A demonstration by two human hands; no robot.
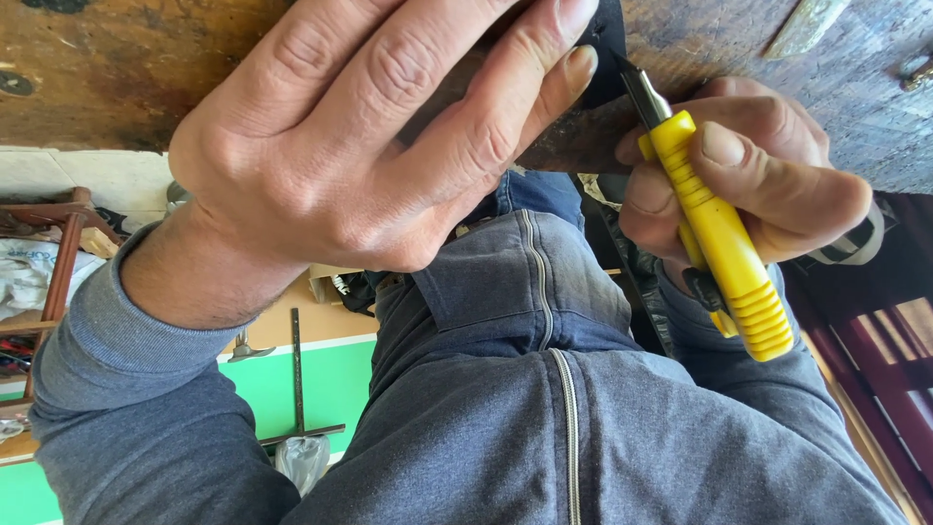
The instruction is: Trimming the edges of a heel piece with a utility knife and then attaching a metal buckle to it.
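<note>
My left hand (379, 136) lies flat and spread, pressing a dark piece of material (607, 39) down on a worn wooden workbench (117, 68). My right hand (748, 175) grips a yellow utility knife (724, 243) in a fist, thumb along the ribbed handle. The knife's metal blade tip (637, 83) points up and left, right beside my left fingertips, at the edge of the dark material. Most of the dark piece is hidden under my left hand.
Below the bench edge are my grey zip sweatshirt and jeans (525, 282). A green floor area (330, 384) with a metal T-square (297, 374) lies at the lower left, a reddish wooden frame (63, 262) at the far left. Dark red wooden slats (889, 360) stand at the right.
</note>
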